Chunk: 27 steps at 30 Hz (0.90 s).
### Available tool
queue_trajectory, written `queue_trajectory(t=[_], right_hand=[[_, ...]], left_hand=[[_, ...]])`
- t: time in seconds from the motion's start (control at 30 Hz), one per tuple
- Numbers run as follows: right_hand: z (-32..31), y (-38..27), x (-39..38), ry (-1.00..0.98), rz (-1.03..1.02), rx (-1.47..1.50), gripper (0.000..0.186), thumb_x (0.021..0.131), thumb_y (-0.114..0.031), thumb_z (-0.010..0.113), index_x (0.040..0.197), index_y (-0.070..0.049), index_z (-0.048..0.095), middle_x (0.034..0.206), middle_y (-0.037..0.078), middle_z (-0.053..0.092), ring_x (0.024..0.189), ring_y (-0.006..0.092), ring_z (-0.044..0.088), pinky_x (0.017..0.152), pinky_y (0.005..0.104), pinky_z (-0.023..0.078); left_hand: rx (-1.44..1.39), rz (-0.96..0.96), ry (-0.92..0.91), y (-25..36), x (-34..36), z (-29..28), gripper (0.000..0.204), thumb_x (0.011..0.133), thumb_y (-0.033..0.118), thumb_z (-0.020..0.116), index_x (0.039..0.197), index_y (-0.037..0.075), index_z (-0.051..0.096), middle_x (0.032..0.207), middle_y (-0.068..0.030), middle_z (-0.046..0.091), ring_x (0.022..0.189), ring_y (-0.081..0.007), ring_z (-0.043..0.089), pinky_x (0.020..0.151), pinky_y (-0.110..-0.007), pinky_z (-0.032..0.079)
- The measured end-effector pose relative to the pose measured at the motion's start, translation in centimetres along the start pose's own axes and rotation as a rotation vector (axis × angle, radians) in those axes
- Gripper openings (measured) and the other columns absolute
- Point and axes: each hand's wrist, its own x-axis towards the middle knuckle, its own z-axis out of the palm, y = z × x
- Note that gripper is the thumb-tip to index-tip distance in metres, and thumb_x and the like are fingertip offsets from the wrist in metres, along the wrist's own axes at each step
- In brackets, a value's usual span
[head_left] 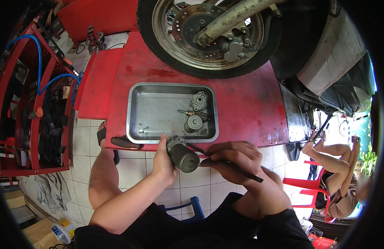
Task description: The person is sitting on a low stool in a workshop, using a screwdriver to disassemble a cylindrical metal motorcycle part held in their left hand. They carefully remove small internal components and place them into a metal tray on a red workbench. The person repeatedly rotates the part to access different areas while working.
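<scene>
My left hand (162, 164) grips a dark cylindrical metal motor (184, 158) with a flanged end, held just in front of the bench edge. My right hand (237, 159) is wrapped round a long, dark, thin tool (252, 176) that reaches alongside the motor; its exact kind is unclear. Behind them, a steel tray (131, 103) on the red bench holds a metal housing (198, 101), a round metal part (194, 121), a shaft-like piece (187, 112) and several small screws (144, 128). A dark handled object (119, 142) lies at the bench's front edge.
Above the red bench (250, 108) is a motorbike wheel (185, 62). A red tool cart (32, 170) with a blue hose stands left. At right, a person (337, 170) sits on a red plastic chair (300, 182). A blue stool (194, 207) is below me.
</scene>
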Motion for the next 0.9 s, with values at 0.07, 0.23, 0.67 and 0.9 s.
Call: queue_trajectory(t=[0.07,0.23,0.67,0.9], right_hand=[[0.3,-0.4,0.2,0.003,0.109,-0.025,0.024,0.079,0.007,0.071,0.100,0.002,0.061,0.100,0.020,0.071,0.085,0.0328,0.073,0.071,0.0388,0.060],[1.9,-1.1,1.8,0.154,0.183,0.209,0.029,0.079,0.008,0.071,0.106,0.002,0.062,0.106,0.018,0.070,0.089,0.0341,0.072,0.074,0.0381,0.060],[0.9,-2.2,1.4,0.186,0.218,0.195,0.024,0.083,0.005,0.073,0.100,0.002,0.057,0.101,0.024,0.072,0.092,0.0312,0.075,0.073,0.0360,0.061],[-0.1,-1.4,-0.3,0.049,0.256,-0.098,0.033,0.078,0.003,0.077,0.106,0.001,0.060,0.096,0.015,0.074,0.081,0.0263,0.075,0.067,0.0337,0.060]], left_hand=[[0.025,-0.001,0.002,-0.1,-0.5,0.3,0.050,0.103,0.054,0.040,0.119,0.008,0.054,0.111,-0.0100,0.065,0.100,-0.0212,0.067,0.085,-0.039,0.059],[0.050,-0.023,0.075,-0.2,-1.0,1.1,0.051,0.103,0.056,0.039,0.119,0.009,0.055,0.108,-0.0089,0.067,0.097,-0.0212,0.069,0.080,-0.038,0.060],[-0.004,-0.085,0.076,-0.5,-0.6,0.6,0.052,0.102,0.056,0.041,0.116,0.009,0.056,0.105,-0.0085,0.067,0.094,-0.0205,0.069,0.080,-0.036,0.061],[0.086,-0.059,0.035,-0.7,-0.7,0.6,0.052,0.102,0.056,0.042,0.116,0.008,0.055,0.105,-0.0086,0.067,0.095,-0.0206,0.069,0.081,-0.035,0.060]])
